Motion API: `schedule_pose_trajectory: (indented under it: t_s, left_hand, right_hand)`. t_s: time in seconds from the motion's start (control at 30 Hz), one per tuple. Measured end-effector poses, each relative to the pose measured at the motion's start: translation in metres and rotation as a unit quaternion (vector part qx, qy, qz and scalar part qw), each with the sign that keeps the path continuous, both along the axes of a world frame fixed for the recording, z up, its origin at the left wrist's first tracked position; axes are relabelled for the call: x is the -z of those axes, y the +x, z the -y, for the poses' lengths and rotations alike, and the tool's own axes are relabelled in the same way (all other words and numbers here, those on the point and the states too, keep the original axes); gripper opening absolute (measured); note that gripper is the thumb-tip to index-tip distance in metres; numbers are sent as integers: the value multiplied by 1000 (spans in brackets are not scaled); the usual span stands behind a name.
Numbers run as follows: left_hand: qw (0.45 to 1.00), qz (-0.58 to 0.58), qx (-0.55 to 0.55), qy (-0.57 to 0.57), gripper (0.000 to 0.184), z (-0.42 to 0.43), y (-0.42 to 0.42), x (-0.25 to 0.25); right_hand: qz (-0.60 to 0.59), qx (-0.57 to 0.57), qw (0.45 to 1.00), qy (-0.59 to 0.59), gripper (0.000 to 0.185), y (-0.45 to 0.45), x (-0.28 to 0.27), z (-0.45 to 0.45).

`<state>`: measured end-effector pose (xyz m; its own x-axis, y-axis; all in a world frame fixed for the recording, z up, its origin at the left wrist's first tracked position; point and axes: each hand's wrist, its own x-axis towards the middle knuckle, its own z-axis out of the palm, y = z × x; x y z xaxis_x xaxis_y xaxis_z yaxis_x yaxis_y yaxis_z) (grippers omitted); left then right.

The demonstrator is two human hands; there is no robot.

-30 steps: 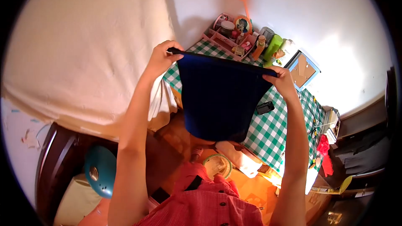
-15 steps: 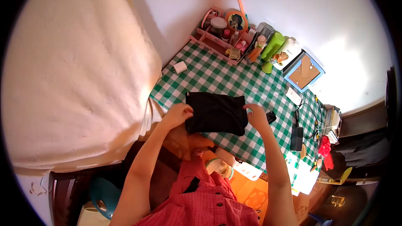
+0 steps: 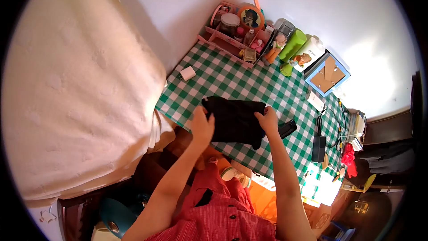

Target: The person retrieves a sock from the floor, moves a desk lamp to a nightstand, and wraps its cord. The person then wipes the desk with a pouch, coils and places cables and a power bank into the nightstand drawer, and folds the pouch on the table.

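A folded black cloth [image 3: 234, 120] is between my hands, over the front part of a table with a green-and-white checked cover [image 3: 223, 78]. My left hand [image 3: 203, 125] is closed on its left edge, with the thumb over the top. The right edge is pinched in my right hand [image 3: 267, 119]. The cloth's upper left corner is bunched, and its lower right corner hangs in a small fold. Just right of my right hand lies a small black object [image 3: 287, 128], whose kind I cannot make out.
A pink organizer [image 3: 227, 49] with jars stands at the back, beside a figurine [image 3: 275, 50], a green bottle [image 3: 293, 45] and a blue frame [image 3: 327, 75]. A white charger [image 3: 187, 73] lies left. A black adapter [image 3: 318, 148] with cables lies right. A cream curtain [image 3: 84, 85] hangs left.
My left hand has moved right and in over the cloth's edge, and my right hand has shifted slightly left onto it. The cloth is now gripped and more wrinkled; more of the small black object shows.
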<state>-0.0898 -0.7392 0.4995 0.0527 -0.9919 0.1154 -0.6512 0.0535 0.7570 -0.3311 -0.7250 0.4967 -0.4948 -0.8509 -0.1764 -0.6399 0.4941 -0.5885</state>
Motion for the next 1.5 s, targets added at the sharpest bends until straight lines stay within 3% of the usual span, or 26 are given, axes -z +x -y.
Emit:
schedule_pose_trajectory:
  t_s: [0.03, 0.07, 0.13, 0.17, 0.2, 0.27, 0.3, 0.33, 0.4, 0.43, 0.53, 0.6, 0.67, 0.7, 0.8, 0.87, 0.93, 1.07, 1.3, 1.5]
  left_hand:
    - [998, -41, 19, -40, 29, -6, -12, -10]
    - [995, -57, 82, 4, 29, -15, -21, -21]
    - [965, -207, 126, 103, 29, -26, -32, -34]
    - [965, -206, 124, 104, 29, -23, -29, -29]
    - [976, -183, 88, 71, 29, -19, -20, -21]
    - [990, -137, 21, -3, 29, -4, 4, 0]
    - [992, -114, -11, -43, 28, 6, 20, 8]
    - [992, -114, -26, -49, 28, 16, 32, 3]
    - [991, -112, -45, -54, 28, 43, 49, 0]
    - [991, -98, -37, -80, 30, 60, 55, 5]
    - [988, -51, -29, -143, 37, 109, 54, 10]
    - [983, -20, -27, -181, 40, 133, 48, 16]
    - [966, 84, -51, -239, 46, 149, 43, 29]
    - [978, 109, -34, -174, 51, 149, 44, 32]
    - [990, 107, 17, -88, 54, 151, 58, 37]
    - [985, 90, -18, -147, 55, 131, 66, 40]
    - [985, 42, -79, -144, 50, 89, 71, 28]
    - [984, 5, -119, -131, 48, 40, 75, 40]
    - [977, 43, -156, -135, 47, 33, 68, 62]
    - [975, 48, -156, -150, 47, 35, 70, 67]
  right_hand:
    - [21, -8, 999, -50, 41, 8, -13, 3]
    - [41, -16, 994, -100, 39, 18, -26, 4]
    - [270, -76, 958, -63, 33, 51, -73, 1]
    - [422, -109, 900, -25, 25, 61, -91, -2]
    - [422, -111, 899, -24, 25, 59, -82, -2]
    - [323, -88, 927, -168, 18, 48, -56, 1]
    - [228, -54, 958, -166, 21, 45, -51, 1]
    - [229, -59, 957, -168, 21, 50, -45, 0]
    - [-47, -219, 940, -259, 28, 66, -30, -8]
    - [-63, -287, 925, -243, 41, 79, -20, -11]
    - [-140, -303, 930, -153, 50, 116, -13, -18]
    - [-146, -296, 933, -142, 52, 118, 1, -12]
    - [-150, -283, 939, -126, 54, 116, 13, -9]
    - [-160, -292, 934, -131, 53, 110, 16, -5]
    - [-168, -288, 934, -129, 52, 91, 21, 13]
    - [-196, -197, 949, -148, 52, 82, 28, 33]
    - [-205, -177, 947, -170, 52, 84, 27, 52]
    - [-205, -228, 937, -169, 51, 102, 29, 96]
    - [-175, -335, 897, -231, 51, 141, 35, 192]
    - [-203, -341, 884, -249, 53, 165, 46, 268]
